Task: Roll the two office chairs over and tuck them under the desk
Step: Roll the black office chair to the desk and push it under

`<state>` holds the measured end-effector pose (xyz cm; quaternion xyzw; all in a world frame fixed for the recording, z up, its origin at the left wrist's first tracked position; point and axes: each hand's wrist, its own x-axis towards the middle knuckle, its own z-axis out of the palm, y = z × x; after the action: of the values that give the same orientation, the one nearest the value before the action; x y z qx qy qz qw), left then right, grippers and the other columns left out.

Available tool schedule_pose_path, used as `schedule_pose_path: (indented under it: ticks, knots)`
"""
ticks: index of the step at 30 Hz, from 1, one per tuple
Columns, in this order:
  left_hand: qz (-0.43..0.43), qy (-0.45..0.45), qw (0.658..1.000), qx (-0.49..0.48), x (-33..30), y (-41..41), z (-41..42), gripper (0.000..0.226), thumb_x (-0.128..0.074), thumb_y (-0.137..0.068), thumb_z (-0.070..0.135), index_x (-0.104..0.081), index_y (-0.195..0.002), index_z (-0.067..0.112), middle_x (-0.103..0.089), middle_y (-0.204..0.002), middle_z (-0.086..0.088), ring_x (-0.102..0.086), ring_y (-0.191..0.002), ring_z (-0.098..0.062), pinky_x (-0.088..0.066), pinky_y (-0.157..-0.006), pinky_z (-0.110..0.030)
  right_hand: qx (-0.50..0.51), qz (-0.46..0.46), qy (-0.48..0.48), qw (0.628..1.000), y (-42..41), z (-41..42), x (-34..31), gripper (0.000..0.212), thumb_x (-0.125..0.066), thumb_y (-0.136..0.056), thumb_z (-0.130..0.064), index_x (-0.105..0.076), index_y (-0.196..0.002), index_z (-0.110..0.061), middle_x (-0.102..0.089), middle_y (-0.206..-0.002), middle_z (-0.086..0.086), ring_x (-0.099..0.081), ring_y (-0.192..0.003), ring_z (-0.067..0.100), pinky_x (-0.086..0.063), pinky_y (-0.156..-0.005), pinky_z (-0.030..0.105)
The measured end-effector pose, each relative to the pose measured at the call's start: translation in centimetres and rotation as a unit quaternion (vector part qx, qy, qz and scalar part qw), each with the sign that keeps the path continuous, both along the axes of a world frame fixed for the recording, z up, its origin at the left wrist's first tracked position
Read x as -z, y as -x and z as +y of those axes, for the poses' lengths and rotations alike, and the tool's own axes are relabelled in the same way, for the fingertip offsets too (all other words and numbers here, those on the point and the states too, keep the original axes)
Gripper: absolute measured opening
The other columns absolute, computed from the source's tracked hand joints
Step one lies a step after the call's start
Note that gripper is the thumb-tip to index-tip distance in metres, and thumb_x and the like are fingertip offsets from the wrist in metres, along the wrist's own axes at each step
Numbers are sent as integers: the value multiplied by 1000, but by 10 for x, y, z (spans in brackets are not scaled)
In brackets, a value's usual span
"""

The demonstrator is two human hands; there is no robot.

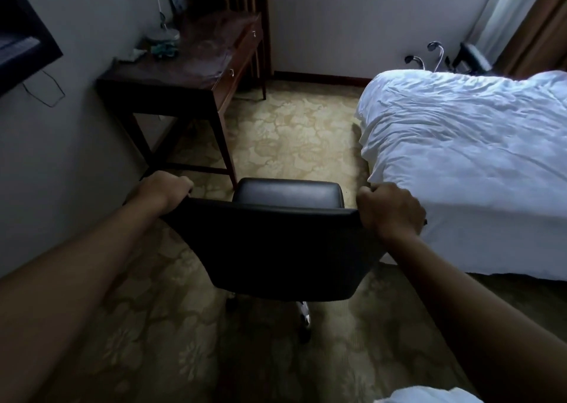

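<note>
A black leather office chair (276, 243) stands on the carpet right in front of me, its back toward me and its seat pointing away. My left hand (164, 188) grips the left top corner of the backrest. My right hand (389, 209) grips the right top corner. The dark wooden desk (184, 74) stands against the left wall, ahead and to the left of the chair, with open space under it. A second black chair (472, 57) shows partly behind the bed at the far right, mostly hidden.
A bed with a white duvet (469, 163) fills the right side, close to the chair. Patterned carpet (291, 138) runs between desk and bed. A lamp (162, 31) and small items sit on the desk. A dark screen (21, 31) hangs on the left wall.
</note>
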<state>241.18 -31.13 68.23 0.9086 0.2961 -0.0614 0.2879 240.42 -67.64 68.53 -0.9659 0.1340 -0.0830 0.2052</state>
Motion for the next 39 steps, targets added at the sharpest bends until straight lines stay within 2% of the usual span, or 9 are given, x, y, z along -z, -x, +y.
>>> schedule_pose_path:
  ticks: [4, 12, 16, 19, 24, 30, 32, 34, 39]
  knots:
    - [8, 14, 1000, -2, 0, -53, -4, 39, -57, -91, 26, -67, -114, -4, -62, -121, -27, -58, -113, -42, -46, -85, -38, 7, -4, 0, 1000, -53, -2, 1, 39, -39, -79, -38, -67, -77, -10, -68, -89, 21, -46, -69, 30, -32, -66, 36]
    - [21, -12, 1000, 19, -3, -171, -15, 39, -56, -90, 29, -69, -112, -1, -65, -118, -26, -59, -112, -42, -49, -97, -43, 5, -14, 10, 1000, -165, -16, 3, 36, -39, -78, -38, -57, -57, -15, -57, -66, 9, -52, -63, 31, -35, -60, 35]
    - [22, -4, 999, 36, -7, -215, -26, 46, -36, -89, 39, -70, -111, 16, -63, -120, -15, -57, -112, -38, -44, -88, -40, -15, -14, 21, 1000, -223, -26, 2, 34, -39, -77, -35, -56, -55, -14, -51, -58, 4, -45, -54, 25, -30, -55, 32]
    - [38, -25, 998, 48, -7, -243, -37, 36, -48, -88, 32, -71, -99, 6, -68, -109, -18, -61, -104, -38, -44, -82, -35, -17, -29, 26, 999, -260, -35, 3, 34, -37, -75, -34, -54, -55, -14, -51, -57, 6, -44, -53, 26, -29, -56, 33]
    - [37, -34, 997, 54, -3, -263, -65, 36, -47, -92, 31, -70, -100, 4, -68, -107, -19, -61, -104, -38, -50, -91, -40, -48, -21, 29, 998, -313, -63, 1, 32, -33, -70, -35, -47, -50, -14, -48, -56, 5, -43, -55, 29, -27, -55, 33]
    - [-18, -46, 999, -6, -3, -283, -118, 37, -44, -91, 32, -60, -62, 15, -66, -93, -13, -56, -94, -35, -37, -83, -38, -108, -81, 21, 991, -383, -98, -1, 27, -35, -71, -31, -38, -50, -14, -49, -56, 10, -48, -61, 36, -32, -56, 37]
    - [-56, -51, 995, -57, 0, -290, -140, 35, -48, -89, 32, -66, -65, 14, -67, -87, -11, -57, -93, -36, -40, -89, -41, -133, -102, 9, 986, -406, -113, 1, 27, -35, -71, -30, -33, -48, -16, -47, -54, 11, -48, -59, 37, -32, -56, 37]
    - [-80, -61, 990, -95, 2, -296, -160, 35, -49, -87, 31, -70, -69, 11, -69, -82, -11, -57, -85, -34, -40, -82, -39, -159, -118, 8, 980, -431, -127, 3, 27, -34, -71, -31, -32, -49, -16, -42, -50, 7, -45, -55, 35, -28, -55, 36]
    - [-129, -43, 977, -163, -2, -322, -200, 35, -45, -78, 35, -67, -64, 12, -65, -70, -9, -59, -80, -34, -49, -83, -46, -188, -148, -19, 971, -486, -150, 7, 25, -37, -73, -27, -44, -55, -11, -42, -49, 5, -43, -54, 33, -27, -55, 35]
